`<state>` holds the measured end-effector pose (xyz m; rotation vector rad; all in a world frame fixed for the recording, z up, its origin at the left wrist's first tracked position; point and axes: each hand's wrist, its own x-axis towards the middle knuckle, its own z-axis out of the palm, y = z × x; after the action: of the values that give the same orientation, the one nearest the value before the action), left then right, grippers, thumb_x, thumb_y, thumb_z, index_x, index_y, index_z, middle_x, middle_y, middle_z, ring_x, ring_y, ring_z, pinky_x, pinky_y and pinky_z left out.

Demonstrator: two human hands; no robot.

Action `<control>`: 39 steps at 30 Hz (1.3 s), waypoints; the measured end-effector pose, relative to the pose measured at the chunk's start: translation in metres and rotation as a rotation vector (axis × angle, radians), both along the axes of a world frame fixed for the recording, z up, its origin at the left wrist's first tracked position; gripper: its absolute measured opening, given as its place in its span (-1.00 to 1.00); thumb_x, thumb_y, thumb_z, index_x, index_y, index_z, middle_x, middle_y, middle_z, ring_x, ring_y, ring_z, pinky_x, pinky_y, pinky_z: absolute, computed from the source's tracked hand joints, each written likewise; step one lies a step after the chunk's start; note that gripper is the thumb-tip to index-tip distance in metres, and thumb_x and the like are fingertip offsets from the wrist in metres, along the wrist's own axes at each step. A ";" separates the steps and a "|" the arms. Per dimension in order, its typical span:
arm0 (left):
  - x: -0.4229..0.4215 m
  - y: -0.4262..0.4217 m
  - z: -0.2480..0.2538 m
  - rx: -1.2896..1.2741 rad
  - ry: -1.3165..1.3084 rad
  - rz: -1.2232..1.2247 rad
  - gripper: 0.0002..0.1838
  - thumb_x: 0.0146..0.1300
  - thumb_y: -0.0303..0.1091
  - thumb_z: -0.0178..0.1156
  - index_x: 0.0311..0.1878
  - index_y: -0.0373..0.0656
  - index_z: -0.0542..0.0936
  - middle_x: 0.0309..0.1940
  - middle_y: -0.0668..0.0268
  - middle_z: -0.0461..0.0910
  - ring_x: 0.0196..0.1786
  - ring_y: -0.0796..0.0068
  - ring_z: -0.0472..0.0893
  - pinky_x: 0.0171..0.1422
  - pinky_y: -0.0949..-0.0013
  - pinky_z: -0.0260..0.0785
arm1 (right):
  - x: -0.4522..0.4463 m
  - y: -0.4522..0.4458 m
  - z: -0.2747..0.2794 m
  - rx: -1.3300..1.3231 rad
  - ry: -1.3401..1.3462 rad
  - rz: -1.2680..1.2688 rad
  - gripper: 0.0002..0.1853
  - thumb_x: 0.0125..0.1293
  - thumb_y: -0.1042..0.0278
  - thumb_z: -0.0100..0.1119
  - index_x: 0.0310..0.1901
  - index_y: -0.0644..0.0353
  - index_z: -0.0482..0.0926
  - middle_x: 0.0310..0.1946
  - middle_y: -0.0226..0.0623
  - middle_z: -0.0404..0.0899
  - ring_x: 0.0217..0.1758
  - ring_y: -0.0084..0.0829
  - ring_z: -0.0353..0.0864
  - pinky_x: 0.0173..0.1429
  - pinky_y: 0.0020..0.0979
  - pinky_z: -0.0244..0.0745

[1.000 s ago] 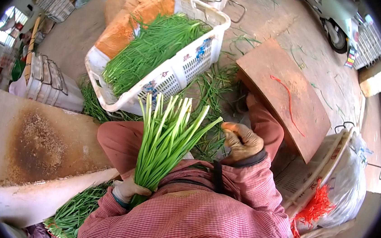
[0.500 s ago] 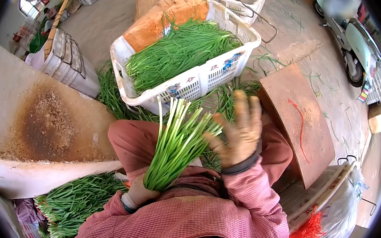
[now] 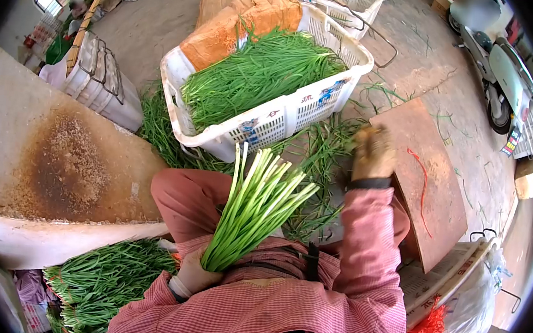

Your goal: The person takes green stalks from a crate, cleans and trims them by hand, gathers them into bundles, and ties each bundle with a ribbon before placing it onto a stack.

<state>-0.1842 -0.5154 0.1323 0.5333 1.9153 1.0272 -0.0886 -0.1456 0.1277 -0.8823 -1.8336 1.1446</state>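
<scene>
My left hand (image 3: 196,275) is wrapped round the lower green end of a bunch of long green stalks (image 3: 252,216), whose pale ends fan out upward over my lap. My right hand (image 3: 374,152) is raised beside the left edge of a brown board (image 3: 424,174) with a red string (image 3: 421,189) lying on it. The fingers of my right hand look curled, but blur hides whether anything is between them. Beyond the bunch, a white basket (image 3: 283,120) holds a heap of green stalks (image 3: 255,77) and an orange-brown cloth (image 3: 241,21).
More bundled greens (image 3: 111,276) lie at lower left under a stained pale slab (image 3: 32,165). Loose stalks (image 3: 325,152) litter the floor. White crates (image 3: 99,82) stand at left, a scooter (image 3: 502,79) at upper right, and red strands (image 3: 429,326) hang at lower right.
My right hand has moved from near the stalk ends up and right to the board, passing through a spread-finger pose. The view has shifted, and my left hand still holds the bunch.
</scene>
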 end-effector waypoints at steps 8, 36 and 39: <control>0.008 0.007 0.005 -0.016 0.172 -0.004 -0.41 -0.17 -0.44 0.26 0.05 -0.17 0.41 -0.20 0.31 0.56 -0.18 0.56 0.53 -0.07 0.53 0.34 | -0.028 -0.078 0.009 0.861 -0.636 0.504 -0.27 -0.08 0.12 0.28 0.18 -0.08 0.21 0.17 -0.14 0.21 0.21 -0.05 0.17 0.28 0.02 -0.04; -0.070 0.039 0.106 0.050 0.415 -0.600 -0.04 -0.21 -0.15 0.36 0.23 -0.36 0.08 0.24 0.01 0.09 0.30 0.21 0.12 0.32 0.25 -0.04 | -0.048 -0.125 -0.069 -1.714 0.767 0.976 -0.35 0.29 -0.17 -0.38 0.21 0.21 0.16 0.07 -0.09 0.34 0.14 -0.19 0.32 0.20 -0.19 0.25; -0.099 0.071 0.030 0.226 0.237 -0.720 -0.06 -0.13 -0.21 0.36 0.26 -0.34 0.04 0.30 0.07 -0.03 0.35 0.25 -0.04 0.37 0.32 -0.18 | -0.065 -0.130 -0.087 -1.788 0.976 1.350 -0.26 0.25 -0.27 -0.49 0.17 0.27 0.22 0.00 -0.07 0.40 0.13 -0.17 0.33 0.21 -0.19 0.21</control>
<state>-0.2836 -0.4444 0.1627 1.4030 1.5933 0.7169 -0.1539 -0.2758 0.0406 0.5115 0.0984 3.2355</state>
